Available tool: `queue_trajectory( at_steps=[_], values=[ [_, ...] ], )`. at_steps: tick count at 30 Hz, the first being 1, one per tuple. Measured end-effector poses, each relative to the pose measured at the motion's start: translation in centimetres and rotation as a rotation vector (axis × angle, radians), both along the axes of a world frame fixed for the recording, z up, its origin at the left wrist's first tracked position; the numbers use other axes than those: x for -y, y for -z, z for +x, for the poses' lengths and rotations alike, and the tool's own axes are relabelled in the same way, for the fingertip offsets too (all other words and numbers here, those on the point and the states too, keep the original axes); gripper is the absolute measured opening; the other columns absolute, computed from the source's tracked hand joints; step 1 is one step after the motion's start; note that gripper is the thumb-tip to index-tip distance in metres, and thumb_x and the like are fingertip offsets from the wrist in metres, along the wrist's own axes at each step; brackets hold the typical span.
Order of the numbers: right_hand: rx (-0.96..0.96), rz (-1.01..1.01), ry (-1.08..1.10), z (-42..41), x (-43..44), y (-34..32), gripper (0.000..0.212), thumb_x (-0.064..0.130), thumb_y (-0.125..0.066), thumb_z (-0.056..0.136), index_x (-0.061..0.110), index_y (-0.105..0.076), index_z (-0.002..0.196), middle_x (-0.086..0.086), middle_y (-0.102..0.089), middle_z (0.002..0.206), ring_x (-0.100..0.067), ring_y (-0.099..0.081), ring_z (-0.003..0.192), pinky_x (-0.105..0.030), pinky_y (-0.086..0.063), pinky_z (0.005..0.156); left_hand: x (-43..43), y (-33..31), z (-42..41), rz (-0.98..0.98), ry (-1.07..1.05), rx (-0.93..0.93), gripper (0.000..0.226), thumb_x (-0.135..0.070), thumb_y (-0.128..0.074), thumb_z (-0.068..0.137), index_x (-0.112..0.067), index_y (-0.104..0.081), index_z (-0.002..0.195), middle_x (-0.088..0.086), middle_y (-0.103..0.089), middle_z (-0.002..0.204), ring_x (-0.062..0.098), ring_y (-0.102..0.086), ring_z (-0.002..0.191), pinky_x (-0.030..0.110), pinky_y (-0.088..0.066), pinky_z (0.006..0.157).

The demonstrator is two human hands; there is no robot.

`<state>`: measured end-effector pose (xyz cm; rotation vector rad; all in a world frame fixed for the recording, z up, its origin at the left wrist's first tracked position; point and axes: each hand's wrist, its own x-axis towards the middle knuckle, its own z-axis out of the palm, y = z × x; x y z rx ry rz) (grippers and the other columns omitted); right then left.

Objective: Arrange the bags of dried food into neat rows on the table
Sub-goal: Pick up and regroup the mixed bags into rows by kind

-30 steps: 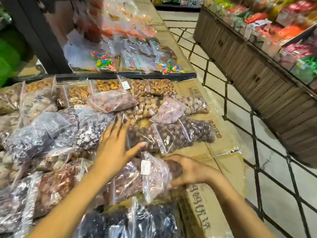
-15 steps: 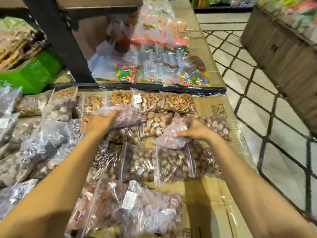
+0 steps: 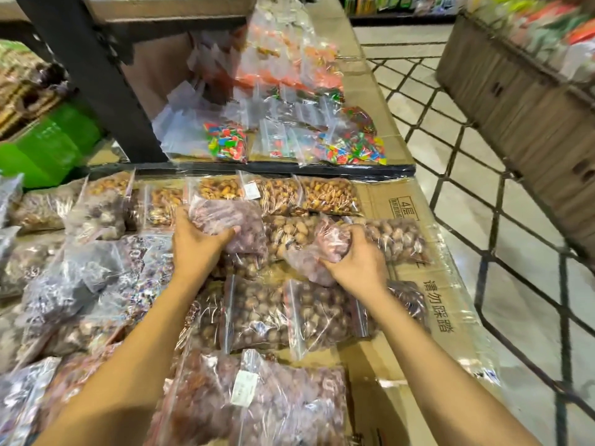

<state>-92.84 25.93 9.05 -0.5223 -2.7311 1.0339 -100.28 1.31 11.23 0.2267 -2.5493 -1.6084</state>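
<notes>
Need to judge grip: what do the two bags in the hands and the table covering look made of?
Both pinkish bags: thin clear plastic film, glossy, judging by glare and crinkles under the left hand and right hand. Table covering: flattened brown cardboard, printed, seemingly under shiny tape or film.

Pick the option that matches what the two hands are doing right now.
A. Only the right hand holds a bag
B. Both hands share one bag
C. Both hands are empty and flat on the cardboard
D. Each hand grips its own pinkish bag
D: the left hand clutches one pinkish bag, while the right hand closes on a second, separate pinkish bag over the rows of nut bags.
</notes>
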Motion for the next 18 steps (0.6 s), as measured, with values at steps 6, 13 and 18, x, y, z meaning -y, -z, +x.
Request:
queue_trajectory(
  at_steps=[6, 13, 18],
  values=[
    [-0.145, -1.212, 0.099, 4.4, -1.0, -6.2, 0.052, 0.034, -0.077, 0.072, 0.009, -0.062, 0.115, -0.016, -0.066, 0.117, -0.032, -0.065, 0.101, -0.048, -0.048, 0.095, 0.9, -3.4, 3.5, 0.140, 0.166, -0.027, 0.089, -0.037, -0.093, 0.051, -0.020, -0.041, 0.121, 0.007, -0.061, 0.116, 0.024, -0.062, 0.104, 0.048, -0.050, 0.095],
    [-0.158, -1.606, 0.034, 14.2, -1.6, -6.4, 0.038, 0.033, -0.055, 0.084, 0.012, -0.063, 0.114, -0.010, -0.071, 0.102, -0.025, -0.068, 0.089, -0.039, -0.056, 0.079, 1.9, -6.7, 9.2, 0.391, 0.182, 0.013, 0.097, -0.025, -0.089, 0.047, -0.010, -0.043, 0.130, -0.001, -0.066, 0.110, 0.020, -0.067, 0.099, 0.028, -0.055, 0.081],
    [0.062, -1.591, 0.124, 19.4, -0.8, -0.6, 0.057, 0.036, -0.078, 0.070, 0.005, -0.064, 0.116, -0.015, -0.070, 0.104, -0.028, -0.068, 0.088, -0.040, -0.054, 0.077, 3.3, -6.0, 12.5, 0.473, 0.131, 0.048, 0.115, -0.039, -0.096, 0.040, -0.015, -0.041, 0.137, 0.007, -0.062, 0.128, 0.022, -0.065, 0.110, 0.044, -0.050, 0.096]
  ],
)
